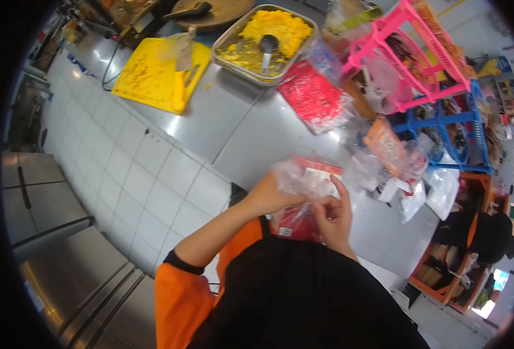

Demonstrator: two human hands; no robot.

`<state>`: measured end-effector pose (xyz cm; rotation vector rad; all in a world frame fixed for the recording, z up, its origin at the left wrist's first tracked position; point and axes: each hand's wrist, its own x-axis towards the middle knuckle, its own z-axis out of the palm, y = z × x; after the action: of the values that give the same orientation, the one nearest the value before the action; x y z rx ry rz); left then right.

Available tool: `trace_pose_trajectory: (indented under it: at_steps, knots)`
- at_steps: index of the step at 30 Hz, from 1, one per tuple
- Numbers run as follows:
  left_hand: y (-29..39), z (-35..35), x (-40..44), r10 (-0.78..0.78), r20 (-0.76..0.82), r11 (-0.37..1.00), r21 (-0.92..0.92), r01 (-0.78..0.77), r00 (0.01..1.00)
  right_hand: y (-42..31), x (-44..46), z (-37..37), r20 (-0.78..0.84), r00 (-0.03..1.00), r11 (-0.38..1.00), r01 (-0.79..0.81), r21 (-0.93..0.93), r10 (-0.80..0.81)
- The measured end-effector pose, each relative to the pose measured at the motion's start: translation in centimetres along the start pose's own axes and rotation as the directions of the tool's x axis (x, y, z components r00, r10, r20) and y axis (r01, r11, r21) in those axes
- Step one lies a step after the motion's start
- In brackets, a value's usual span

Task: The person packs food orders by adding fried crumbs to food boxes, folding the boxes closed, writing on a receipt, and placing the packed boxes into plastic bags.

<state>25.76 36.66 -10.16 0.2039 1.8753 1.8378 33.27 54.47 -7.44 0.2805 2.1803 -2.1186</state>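
Observation:
Close to my body, at the edge of the steel table, a clear plastic bag (292,177) with red and white packaging is between my hands. My left hand (271,195) is closed around the bag's left side. My right hand (334,218) pinches the bag's gathered plastic between thumb and finger, with the index finger raised. Below my hands hangs a red packet (296,224) with a small white label, partly covered by the plastic.
A steel tray (217,55) of yellow food holds a black ladle. Left of it lies a yellow cutting board (146,75) with a knife. A red packet (312,96), pink rack (356,52), blue rack (481,125) and plastic bags (411,200) stand right.

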Motion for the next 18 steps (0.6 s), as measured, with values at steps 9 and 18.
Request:
trace_pose_trajectory:
  at_steps: [9,18]
  knots:
    - [-2.0,0.1,-0.7,0.048,-0.018,0.997,-0.064,-0.049,0.999,0.9,0.2,0.3,0.023,0.997,0.992,0.067,0.106,-0.070]
    - [-5.0,0.1,-0.3,0.072,0.055,0.992,-0.104,-0.066,0.996,0.2,-0.1,0.6,0.024,0.998,0.991,0.051,0.127,-0.054]
